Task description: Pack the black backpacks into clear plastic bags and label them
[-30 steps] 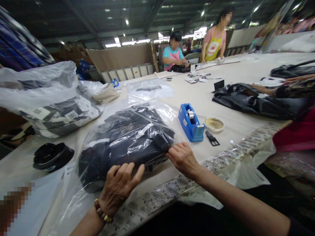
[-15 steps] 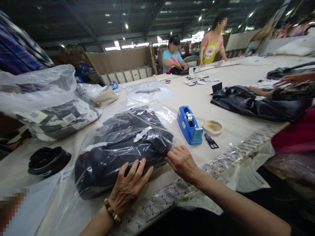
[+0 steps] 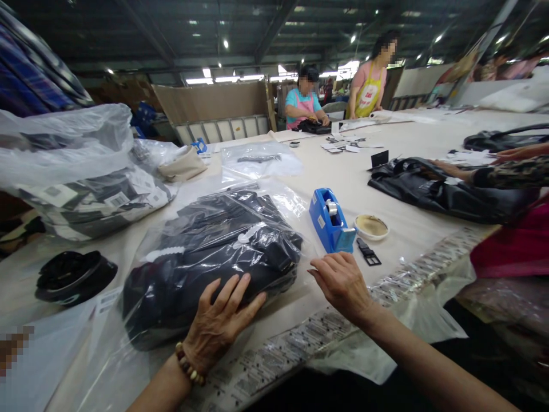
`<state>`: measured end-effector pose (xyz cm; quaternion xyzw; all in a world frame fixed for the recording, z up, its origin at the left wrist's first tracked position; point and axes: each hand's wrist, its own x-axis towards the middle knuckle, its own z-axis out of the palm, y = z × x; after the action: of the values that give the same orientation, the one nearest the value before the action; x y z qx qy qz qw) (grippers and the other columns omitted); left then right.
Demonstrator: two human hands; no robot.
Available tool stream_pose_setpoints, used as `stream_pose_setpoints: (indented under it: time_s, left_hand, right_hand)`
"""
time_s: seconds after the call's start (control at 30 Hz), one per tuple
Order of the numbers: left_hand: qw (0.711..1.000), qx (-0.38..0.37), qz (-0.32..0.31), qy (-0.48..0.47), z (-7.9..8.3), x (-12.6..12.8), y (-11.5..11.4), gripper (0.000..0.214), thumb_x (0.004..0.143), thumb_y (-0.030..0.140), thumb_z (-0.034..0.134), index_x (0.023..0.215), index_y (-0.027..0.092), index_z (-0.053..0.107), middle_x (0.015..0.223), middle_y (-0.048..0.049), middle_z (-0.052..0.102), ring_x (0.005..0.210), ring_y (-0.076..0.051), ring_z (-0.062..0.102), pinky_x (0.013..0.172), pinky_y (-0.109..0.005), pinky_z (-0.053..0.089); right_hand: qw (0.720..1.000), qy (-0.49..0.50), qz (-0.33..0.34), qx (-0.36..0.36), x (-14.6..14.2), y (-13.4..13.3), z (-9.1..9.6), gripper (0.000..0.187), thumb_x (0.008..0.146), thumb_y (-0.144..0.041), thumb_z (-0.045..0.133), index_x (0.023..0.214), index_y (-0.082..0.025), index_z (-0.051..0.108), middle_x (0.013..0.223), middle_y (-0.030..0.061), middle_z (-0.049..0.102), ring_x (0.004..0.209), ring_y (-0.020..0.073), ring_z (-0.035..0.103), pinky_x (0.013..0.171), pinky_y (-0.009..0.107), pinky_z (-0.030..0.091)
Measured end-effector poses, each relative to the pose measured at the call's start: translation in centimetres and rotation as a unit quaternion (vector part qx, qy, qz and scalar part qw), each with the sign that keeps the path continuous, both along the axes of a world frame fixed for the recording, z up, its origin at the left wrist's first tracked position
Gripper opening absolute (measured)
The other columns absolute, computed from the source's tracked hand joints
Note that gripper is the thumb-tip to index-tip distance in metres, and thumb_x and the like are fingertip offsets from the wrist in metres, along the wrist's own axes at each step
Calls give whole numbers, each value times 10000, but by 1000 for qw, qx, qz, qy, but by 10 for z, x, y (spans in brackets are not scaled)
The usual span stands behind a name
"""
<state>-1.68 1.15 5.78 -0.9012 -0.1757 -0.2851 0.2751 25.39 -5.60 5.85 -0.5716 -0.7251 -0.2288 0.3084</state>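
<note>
A black bag (image 3: 231, 252) lies inside a clear plastic bag (image 3: 150, 320) on the table. My left hand (image 3: 223, 320) rests on its near side, fingers stretched over the plastic. Just past the right end, my right hand (image 3: 341, 286) has its fingertips pinched on the plastic bag's edge, drawn out from the black bag. Beyond that hand stands a blue tape dispenser (image 3: 328, 223), with a small round dish (image 3: 371, 227) and a black buckle (image 3: 369, 252) beside it.
A black cap-like item (image 3: 75, 277) and a large filled plastic sack (image 3: 94, 189) are at left. A flat plastic bag (image 3: 261, 160) lies behind. At right, a co-worker's hands touch another black bag (image 3: 446, 191). Two people work at the far side.
My right hand has moved right, away from the black bag, pulling the plastic edge outward. My left hand stays on the bag, which sits slightly further left in view.
</note>
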Motion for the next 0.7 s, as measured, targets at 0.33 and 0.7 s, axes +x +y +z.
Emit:
stream_pose_setpoints:
  time_s: [0.33, 0.7]
  left_hand:
    - [1000, -20, -5, -8, -4, -2, 1, 367, 928, 140, 384, 1161, 321, 601, 1246, -125, 554, 1155, -257, 504, 996, -464, 326]
    - [999, -36, -16, -18, -6, -2, 4, 388, 928, 142, 355, 1174, 326, 593, 1265, -131, 542, 1173, -261, 494, 1012, -464, 316]
  right_hand:
    - [997, 18, 64, -43, 24, -23, -12, 363, 823, -311, 597, 1148, -164, 528, 1228, 159, 511, 1141, 285, 476, 952, 485, 389]
    - [987, 147, 40, -49, 26, -17, -36, 117, 889, -198, 490, 837, -196, 595, 1101, 115, 595, 985, 212, 590, 832, 376, 520]
